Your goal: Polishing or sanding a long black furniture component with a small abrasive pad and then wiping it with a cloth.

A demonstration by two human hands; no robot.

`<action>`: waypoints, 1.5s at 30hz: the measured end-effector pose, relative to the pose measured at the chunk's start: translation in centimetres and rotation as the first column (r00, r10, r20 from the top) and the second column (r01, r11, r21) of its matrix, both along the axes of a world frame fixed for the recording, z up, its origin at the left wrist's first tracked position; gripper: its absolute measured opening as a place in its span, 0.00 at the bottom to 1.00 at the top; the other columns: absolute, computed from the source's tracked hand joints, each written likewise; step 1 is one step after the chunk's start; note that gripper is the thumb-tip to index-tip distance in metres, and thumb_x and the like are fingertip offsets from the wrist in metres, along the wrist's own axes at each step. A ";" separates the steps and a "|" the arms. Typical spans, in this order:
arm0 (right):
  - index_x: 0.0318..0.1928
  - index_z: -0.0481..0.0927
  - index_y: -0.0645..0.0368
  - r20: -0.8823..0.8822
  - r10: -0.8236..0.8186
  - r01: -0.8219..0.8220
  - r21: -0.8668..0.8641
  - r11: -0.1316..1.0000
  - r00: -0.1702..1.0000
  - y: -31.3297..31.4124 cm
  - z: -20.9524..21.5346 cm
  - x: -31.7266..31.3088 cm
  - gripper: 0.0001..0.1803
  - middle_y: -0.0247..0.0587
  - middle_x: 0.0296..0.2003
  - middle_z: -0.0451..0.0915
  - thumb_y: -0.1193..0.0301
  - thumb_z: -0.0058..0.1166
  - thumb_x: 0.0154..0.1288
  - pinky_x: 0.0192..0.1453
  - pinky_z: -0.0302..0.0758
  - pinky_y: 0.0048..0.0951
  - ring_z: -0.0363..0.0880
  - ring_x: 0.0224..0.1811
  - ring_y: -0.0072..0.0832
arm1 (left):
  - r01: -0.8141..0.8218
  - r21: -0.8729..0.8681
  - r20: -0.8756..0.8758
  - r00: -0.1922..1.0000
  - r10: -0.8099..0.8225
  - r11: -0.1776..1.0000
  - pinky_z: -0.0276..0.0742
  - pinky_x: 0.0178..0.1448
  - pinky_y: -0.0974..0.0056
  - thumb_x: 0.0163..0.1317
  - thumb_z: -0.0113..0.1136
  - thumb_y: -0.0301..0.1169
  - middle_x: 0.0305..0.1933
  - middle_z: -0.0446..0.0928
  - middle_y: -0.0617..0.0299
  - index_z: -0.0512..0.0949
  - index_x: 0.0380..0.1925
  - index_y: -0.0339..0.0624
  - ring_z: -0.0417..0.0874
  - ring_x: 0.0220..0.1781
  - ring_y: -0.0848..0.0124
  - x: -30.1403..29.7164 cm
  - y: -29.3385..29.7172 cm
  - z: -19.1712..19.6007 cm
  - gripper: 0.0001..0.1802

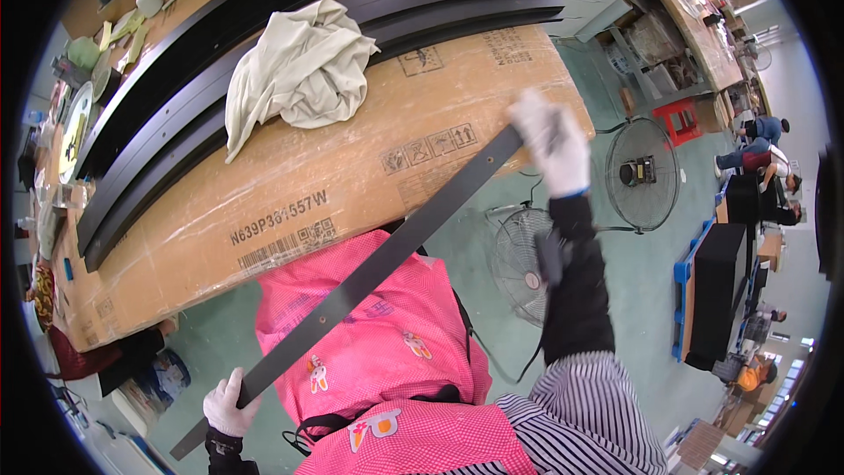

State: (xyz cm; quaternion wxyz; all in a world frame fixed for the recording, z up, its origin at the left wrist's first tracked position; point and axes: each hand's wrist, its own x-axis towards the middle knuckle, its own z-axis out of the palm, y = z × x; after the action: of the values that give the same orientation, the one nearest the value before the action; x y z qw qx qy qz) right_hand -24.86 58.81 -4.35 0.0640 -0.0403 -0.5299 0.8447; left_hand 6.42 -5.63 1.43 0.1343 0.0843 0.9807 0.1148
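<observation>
A long flat black strip (378, 277) with several small holes slants across the front of my pink apron. My left hand (231, 403), in a white glove, is closed around it near its lower end, and a short tip sticks out beyond the fingers. At the upper end, by the edge of the cardboard-covered table (352, 176), my right hand (552, 141) grips the strip. That glove is white with grey smudges and slightly blurred. A crumpled off-white cloth (303, 70) lies on several long dark panels (176, 123) along the far side of the table.
Two round floor fans (643, 174) stand to the right of the table, with a red stool (679, 121) behind them. A white bottle with a red tip (148, 0) is at the far left. Black stacked pieces (716, 286) and several people are at the right.
</observation>
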 end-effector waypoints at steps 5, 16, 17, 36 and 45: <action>0.50 0.74 0.69 0.061 -0.422 0.426 -0.083 0.901 0.905 7.5 2.1 -3.3 0.16 0.55 0.58 0.83 0.65 0.46 0.86 0.73 0.81 0.47 0.83 0.63 0.46 | -0.053 0.054 0.013 0.999 0.052 0.997 0.81 0.40 0.50 0.49 0.78 0.38 0.32 0.79 0.51 0.77 0.65 0.43 0.84 0.34 0.48 -1.2 0.6 1.1 0.40; 0.59 0.79 0.66 -0.356 0.735 -0.806 -0.107 0.582 0.577 -21.5 8.1 13.6 0.16 0.52 0.58 0.83 0.69 0.48 0.82 0.66 0.80 0.40 0.84 0.61 0.40 | -0.758 0.412 0.909 0.302 -0.288 0.506 0.82 0.44 0.61 0.85 0.36 0.57 0.41 0.85 0.52 0.80 0.54 0.31 0.86 0.37 0.63 -7.0 6.7 4.1 0.37; 0.64 0.79 0.67 -0.414 0.719 -0.820 -0.141 0.555 0.558 -25.1 8.2 15.6 0.18 0.50 0.58 0.83 0.71 0.49 0.81 0.67 0.79 0.38 0.84 0.61 0.39 | -0.796 0.417 0.901 0.298 -0.316 0.439 0.82 0.44 0.64 0.85 0.36 0.57 0.43 0.85 0.52 0.80 0.53 0.33 0.86 0.37 0.64 -7.1 7.0 3.3 0.36; 0.56 0.73 0.72 0.029 -0.584 0.538 -0.425 0.727 0.812 5.7 0.8 -9.8 0.16 0.57 0.61 0.79 0.68 0.43 0.85 0.73 0.79 0.56 0.81 0.64 0.49 | -0.669 0.049 0.984 0.158 0.078 0.741 0.84 0.32 0.63 0.84 0.37 0.44 0.25 0.86 0.50 0.85 0.33 0.31 0.90 0.25 0.61 -7.8 1.6 6.8 0.32; 0.71 0.65 0.79 0.082 -0.273 0.280 -0.440 0.853 0.959 -2.4 2.5 -6.4 0.27 0.62 0.72 0.71 0.66 0.37 0.88 0.81 0.70 0.56 0.71 0.75 0.53 | -0.482 0.176 0.929 0.370 0.017 0.859 0.84 0.29 0.65 0.78 0.52 0.37 0.28 0.89 0.57 0.74 0.35 0.39 0.91 0.25 0.67 -8.8 1.7 6.2 0.14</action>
State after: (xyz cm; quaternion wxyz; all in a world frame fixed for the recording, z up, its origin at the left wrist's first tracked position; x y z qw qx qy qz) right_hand -31.24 56.42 -1.81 0.1691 -0.1368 -0.3109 0.9252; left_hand -2.35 -3.91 7.58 0.6000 -0.1186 0.6996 0.3694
